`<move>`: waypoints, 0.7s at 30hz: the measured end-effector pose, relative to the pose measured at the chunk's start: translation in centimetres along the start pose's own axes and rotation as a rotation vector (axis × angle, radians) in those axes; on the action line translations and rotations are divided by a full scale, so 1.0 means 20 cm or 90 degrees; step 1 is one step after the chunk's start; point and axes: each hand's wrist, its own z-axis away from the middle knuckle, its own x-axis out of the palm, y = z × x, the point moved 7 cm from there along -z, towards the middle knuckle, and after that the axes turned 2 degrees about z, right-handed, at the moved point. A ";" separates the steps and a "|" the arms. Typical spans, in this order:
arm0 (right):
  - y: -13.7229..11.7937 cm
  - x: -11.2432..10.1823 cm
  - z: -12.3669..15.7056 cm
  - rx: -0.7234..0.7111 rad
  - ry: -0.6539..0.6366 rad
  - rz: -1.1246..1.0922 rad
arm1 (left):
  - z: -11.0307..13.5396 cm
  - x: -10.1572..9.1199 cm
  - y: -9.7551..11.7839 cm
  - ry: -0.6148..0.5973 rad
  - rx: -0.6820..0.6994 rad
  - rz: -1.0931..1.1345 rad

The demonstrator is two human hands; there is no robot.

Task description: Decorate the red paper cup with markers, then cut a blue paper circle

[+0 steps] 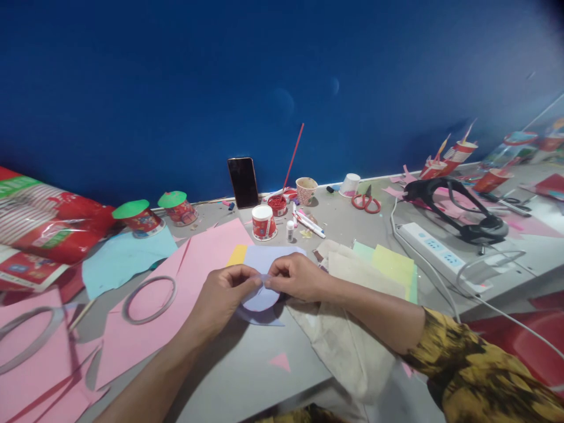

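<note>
Between my two hands is a round piece of lavender paper [261, 301], its upper edge pinched at the middle. The thumb and fingers of my left hand [229, 291] close on its left side. Pressed close beside them, my right hand [299, 276] grips the same edge from the right. Under and behind the disc lie more lavender paper [275, 256] and a yellow strip [237, 255]. A white-topped red paper cup [264, 223] and a small glue bottle [290, 231] stand just beyond my hands.
Pink sheets [154, 311] and a grey ring [150, 299] lie left. Green-topped cups [178, 208] stand behind. A phone [243, 182] leans on the blue wall. Red-handled scissors [366, 201], a cloth [352, 341], a power strip [440, 255] and a black headset [458, 211] are right.
</note>
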 end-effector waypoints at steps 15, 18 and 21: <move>0.01 0.01 0.01 0.008 -0.009 -0.021 | 0.00 -0.01 0.00 0.020 0.006 0.013; 0.02 0.02 0.01 0.005 -0.010 -0.025 | 0.00 -0.01 -0.01 0.020 0.001 0.022; 0.01 0.01 0.01 -0.005 -0.004 -0.020 | 0.00 0.00 -0.01 0.016 -0.002 0.027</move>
